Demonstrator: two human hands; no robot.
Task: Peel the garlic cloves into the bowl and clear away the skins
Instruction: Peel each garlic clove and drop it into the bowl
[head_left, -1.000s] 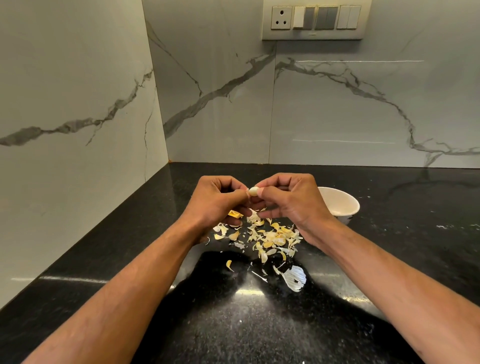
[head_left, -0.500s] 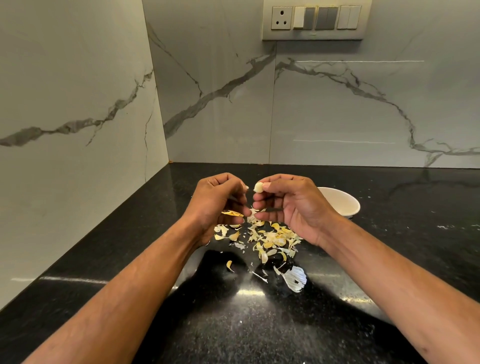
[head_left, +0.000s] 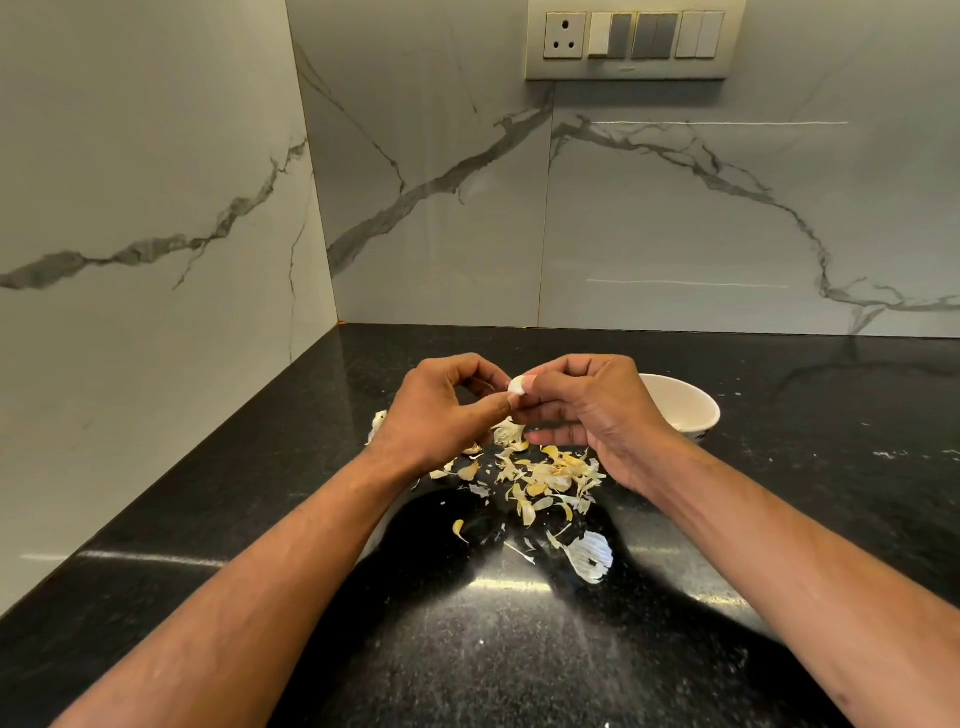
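My right hand (head_left: 587, 410) pinches a small white garlic clove (head_left: 517, 385) between thumb and forefinger, above the counter. My left hand (head_left: 439, 410) meets it from the left, its fingertips curled against the clove's lower edge. Below both hands lies a scatter of yellowish and white garlic skins (head_left: 545, 475) on the black counter. A larger white papery skin (head_left: 589, 556) lies nearer to me. A white bowl (head_left: 691, 410) stands behind my right hand, partly hidden by it; its contents do not show.
The black stone counter (head_left: 519, 649) runs into a corner of marble-patterned walls. A bit of white garlic (head_left: 378, 421) peeks out left of my left hand. A socket and switch panel (head_left: 631, 39) sits high on the back wall.
My hands drew slightly apart half a second ago and have come together again on the clove. A skin piece that hung below my left hand is no longer seen there.
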